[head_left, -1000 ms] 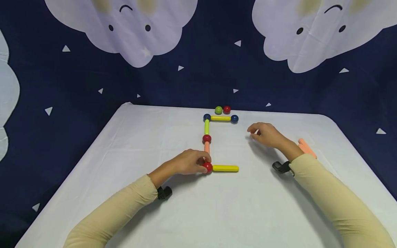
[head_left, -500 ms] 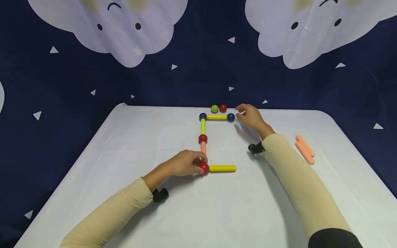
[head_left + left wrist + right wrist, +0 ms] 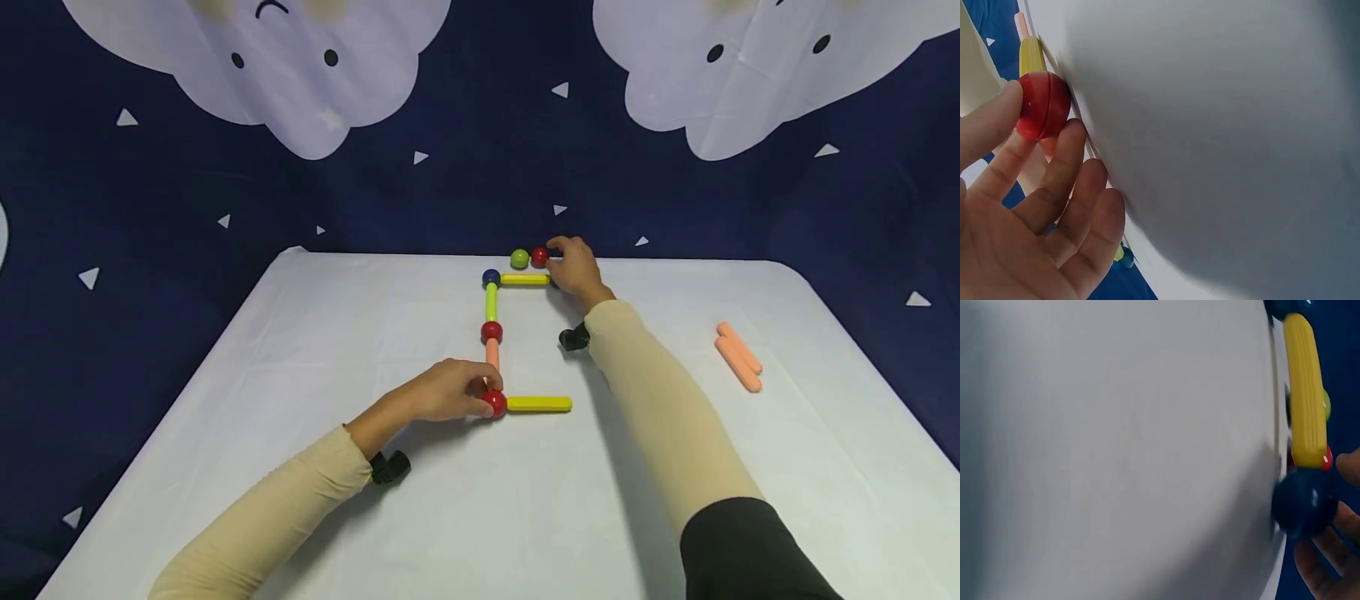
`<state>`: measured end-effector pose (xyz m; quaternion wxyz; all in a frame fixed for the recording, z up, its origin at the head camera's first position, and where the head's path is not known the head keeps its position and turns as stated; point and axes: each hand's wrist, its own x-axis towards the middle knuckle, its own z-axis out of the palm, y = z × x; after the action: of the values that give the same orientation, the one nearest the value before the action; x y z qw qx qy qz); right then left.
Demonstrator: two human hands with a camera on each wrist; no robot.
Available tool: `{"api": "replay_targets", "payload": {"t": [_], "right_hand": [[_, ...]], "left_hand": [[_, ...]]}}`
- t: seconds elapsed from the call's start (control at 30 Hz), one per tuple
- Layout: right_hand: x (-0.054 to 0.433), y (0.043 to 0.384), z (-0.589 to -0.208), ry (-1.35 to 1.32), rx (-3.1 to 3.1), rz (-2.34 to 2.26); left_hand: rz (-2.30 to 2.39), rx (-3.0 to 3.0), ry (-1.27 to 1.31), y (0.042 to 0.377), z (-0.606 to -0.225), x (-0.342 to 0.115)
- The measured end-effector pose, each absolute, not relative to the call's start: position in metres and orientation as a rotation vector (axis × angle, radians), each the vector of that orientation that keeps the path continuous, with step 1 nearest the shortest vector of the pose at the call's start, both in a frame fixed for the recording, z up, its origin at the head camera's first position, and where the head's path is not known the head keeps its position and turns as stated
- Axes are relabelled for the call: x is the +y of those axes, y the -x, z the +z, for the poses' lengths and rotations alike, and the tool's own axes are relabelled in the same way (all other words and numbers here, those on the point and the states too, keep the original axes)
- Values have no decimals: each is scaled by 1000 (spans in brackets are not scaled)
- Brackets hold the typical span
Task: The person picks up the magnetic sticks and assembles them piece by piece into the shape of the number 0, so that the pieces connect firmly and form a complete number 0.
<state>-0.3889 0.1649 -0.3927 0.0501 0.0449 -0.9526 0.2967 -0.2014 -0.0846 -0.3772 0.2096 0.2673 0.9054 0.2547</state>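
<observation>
My left hand [image 3: 450,390] pinches a red ball [image 3: 1044,105] at the near corner of a line of rods and balls lying on the table. From that ball a yellow rod [image 3: 538,404] runs right, and an orange rod [image 3: 492,353] leads away to another red ball [image 3: 491,332]. A lime rod [image 3: 491,302], a blue ball [image 3: 491,278] and a second yellow rod [image 3: 1307,394] continue it, ending at a blue ball [image 3: 1304,503]. My right hand [image 3: 576,267] is over that end, fingers apart, beside a loose red ball [image 3: 539,257]; contact is unclear.
A green ball [image 3: 519,259] sits left of the loose red ball, near the back edge of the white table [image 3: 360,308]. Two orange rods [image 3: 738,358] lie side by side on the right. Behind hangs a dark blue cloth [image 3: 480,117] with clouds.
My right hand has moved left and away from me, from right of the rods to beside the loose red ball. The left hand keeps its hold on the near red ball.
</observation>
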Motion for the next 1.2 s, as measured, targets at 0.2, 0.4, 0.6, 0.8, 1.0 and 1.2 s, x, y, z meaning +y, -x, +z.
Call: {"api": "replay_targets", "payload": {"t": [0.2,0.4,0.6,0.8,1.0,1.2], "right_hand": [[155,392,-391,-205,-2994,844],[152,394,-390,-140,-3026,952],[153,390,-392,-7,-2963,1047],[156,389,-392,106,-2891,1043],[157,389,-393,136,-2853,1058],[158,390,-394,66,-2840,1072]], "left_hand": [[709,2505,-740,201,-377,-84],[709,2514,-755,201,-374,-83],[708,2509,-750,199,-374,-82],[685,2516,-769,201,-374,-82],[707,2506,-765,202,-374,-82],[711,2494,-745,202,-376,-84]]}}
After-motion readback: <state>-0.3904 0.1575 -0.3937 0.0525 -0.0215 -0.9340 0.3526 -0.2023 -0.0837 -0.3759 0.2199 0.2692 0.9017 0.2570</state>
